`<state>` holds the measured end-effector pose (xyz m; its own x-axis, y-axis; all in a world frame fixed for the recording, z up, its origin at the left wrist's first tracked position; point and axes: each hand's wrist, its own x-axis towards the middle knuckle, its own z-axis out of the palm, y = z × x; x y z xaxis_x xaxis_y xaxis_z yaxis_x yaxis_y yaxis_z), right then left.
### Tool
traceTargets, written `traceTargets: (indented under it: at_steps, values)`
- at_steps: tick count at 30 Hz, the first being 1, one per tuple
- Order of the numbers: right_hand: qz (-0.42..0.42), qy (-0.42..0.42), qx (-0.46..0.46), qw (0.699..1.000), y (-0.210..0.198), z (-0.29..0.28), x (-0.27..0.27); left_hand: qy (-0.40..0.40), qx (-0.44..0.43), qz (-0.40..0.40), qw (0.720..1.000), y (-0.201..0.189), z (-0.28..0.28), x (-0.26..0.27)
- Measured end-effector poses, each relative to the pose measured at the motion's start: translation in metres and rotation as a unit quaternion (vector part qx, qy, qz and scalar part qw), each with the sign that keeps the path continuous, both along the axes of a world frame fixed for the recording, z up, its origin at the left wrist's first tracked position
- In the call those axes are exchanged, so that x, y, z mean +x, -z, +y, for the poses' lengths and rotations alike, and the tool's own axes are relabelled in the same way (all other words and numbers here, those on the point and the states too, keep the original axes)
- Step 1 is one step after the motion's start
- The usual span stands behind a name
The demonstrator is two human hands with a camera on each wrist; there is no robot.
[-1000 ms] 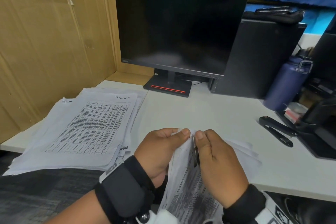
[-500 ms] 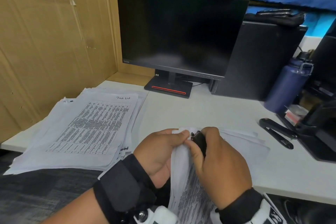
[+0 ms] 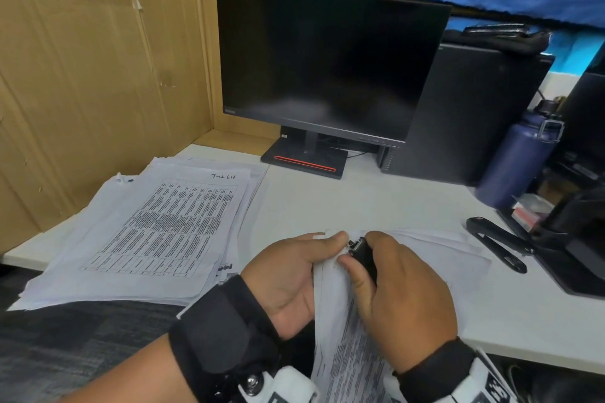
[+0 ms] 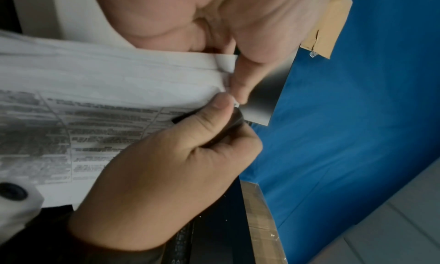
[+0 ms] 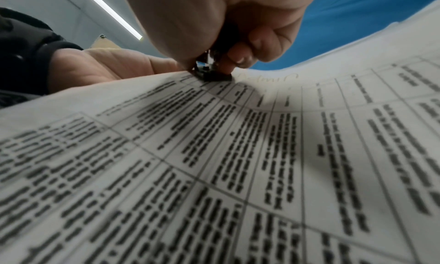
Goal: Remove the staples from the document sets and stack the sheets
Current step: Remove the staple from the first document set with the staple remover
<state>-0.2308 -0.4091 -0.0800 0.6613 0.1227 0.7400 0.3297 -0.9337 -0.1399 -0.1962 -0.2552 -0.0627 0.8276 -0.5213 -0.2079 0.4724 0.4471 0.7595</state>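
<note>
A stapled document set [image 3: 347, 337] with printed tables is held up over the desk's front edge. My left hand [image 3: 294, 275] pinches its top corner [image 4: 223, 64] between thumb and fingers. My right hand [image 3: 399, 288] grips a small black staple remover [image 3: 360, 252], whose metal tip [image 5: 207, 70] sits at that corner of the set [image 5: 238, 155]. The staple itself is hidden by the tool and fingers. A big stack of loose sheets [image 3: 157, 226] lies on the desk to the left. More sheets [image 3: 451, 249] lie under my right hand.
A dark monitor [image 3: 327, 59] stands at the back of the white desk [image 3: 360, 199]. A black stapler [image 3: 497, 242], a blue bottle [image 3: 517, 157] and black office gear sit at the right. Cardboard panels [image 3: 82, 75] wall the left side.
My right hand has turned over the corner, and the staple remover's tip has come up against the set's top corner. The left hand keeps its pinch.
</note>
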Motion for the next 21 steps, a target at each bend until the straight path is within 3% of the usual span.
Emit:
traceTargets:
  at_steps: [6,13,18,21]
  values:
    - [-0.015,0.005,0.027,1.0,0.009,0.004,0.002,-0.002,-0.002,0.013,1.0,0.003,-0.002,0.001]
    - [-0.021,0.017,0.023,0.999,0.021,0.002,0.007,0.0,-0.052,0.098,0.994,0.008,-0.005,0.002]
    - [-0.02,0.026,0.0,0.999,0.012,0.003,0.013,-0.023,-0.041,0.14,0.989,0.012,-0.002,0.01]
    - [0.016,0.029,0.014,0.999,0.002,-0.001,0.019,-0.025,-0.014,0.122,0.992,0.012,0.003,0.015]
